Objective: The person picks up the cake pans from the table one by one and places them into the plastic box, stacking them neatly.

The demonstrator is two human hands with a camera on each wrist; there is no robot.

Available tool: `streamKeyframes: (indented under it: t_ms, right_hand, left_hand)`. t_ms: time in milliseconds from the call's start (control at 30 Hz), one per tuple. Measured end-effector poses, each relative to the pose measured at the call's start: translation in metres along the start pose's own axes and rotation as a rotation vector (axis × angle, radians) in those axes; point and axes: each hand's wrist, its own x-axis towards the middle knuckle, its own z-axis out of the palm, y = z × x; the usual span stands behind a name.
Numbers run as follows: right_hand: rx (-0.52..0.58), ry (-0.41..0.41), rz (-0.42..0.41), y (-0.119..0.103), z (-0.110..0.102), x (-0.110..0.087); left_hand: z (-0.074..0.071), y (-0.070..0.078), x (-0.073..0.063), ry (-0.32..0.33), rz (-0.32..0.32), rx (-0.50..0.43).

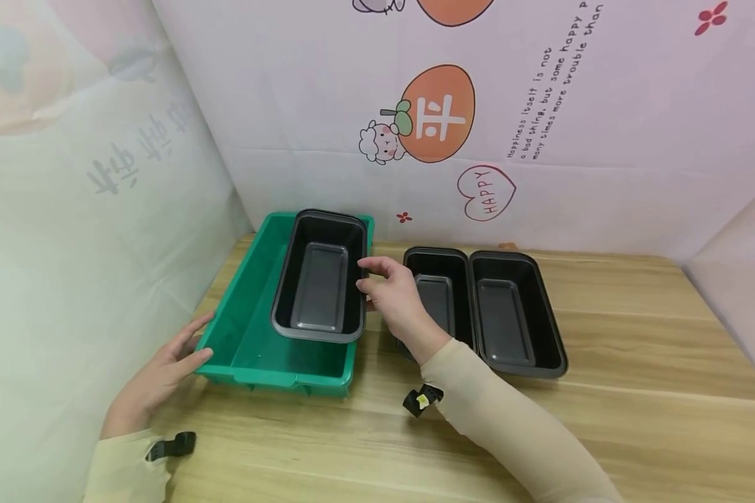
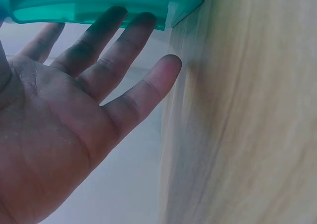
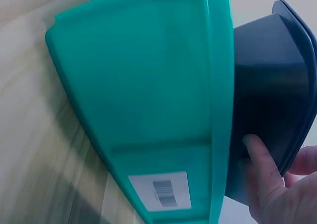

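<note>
A black loaf pan [image 1: 319, 286] sits over the right part of a green plastic tray [image 1: 277, 379], its rim above the tray's right wall. My right hand [image 1: 403, 300] pinches the pan's right side, thumb at the rim and other fingers against the outer wall, as the right wrist view shows [image 3: 277, 184]. At the tray's front left corner, my left hand [image 1: 157, 377] touches the side with spread, nearly straight fingers. The left wrist view shows these fingers [image 2: 106, 75] against the tray's outer wall. Part of the left thumb is cut off there.
Two more black loaf pans stand side by side on the wooden table [image 1: 635, 335]; my right forearm covers part of the nearer one, and the right pan [image 1: 506, 314] shows more fully. Printed cloth walls [image 1: 314, 105] bound the back and sides. A barcode label [image 3: 161, 192] marks the tray's side.
</note>
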Motion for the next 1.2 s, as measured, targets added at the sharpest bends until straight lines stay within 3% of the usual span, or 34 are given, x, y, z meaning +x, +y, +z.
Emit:
streamKeyframes:
  t_ms: [433, 833, 1033, 1200]
  right_hand:
    - [-0.003, -0.022, 0.08, -0.002, 0.038, 0.008]
    - [-0.056, -0.057, 0.093, 0.002, 0.059, 0.025]
    - [-0.135, -0.049, 0.11, 0.001, 0.067, 0.031]
    - [-0.189, -0.049, 0.133, 0.001, 0.072, 0.034]
  left_hand:
    - [0.001, -0.001, 0.0, 0.009, -0.004, 0.029]
    - [0.001, 0.001, -0.001, 0.01, -0.027, -0.028]
    - [0.0, 0.001, -0.001, 0.01, -0.041, -0.044]
    - [0.001, 0.001, -0.001, 0.01, -0.016, -0.022]
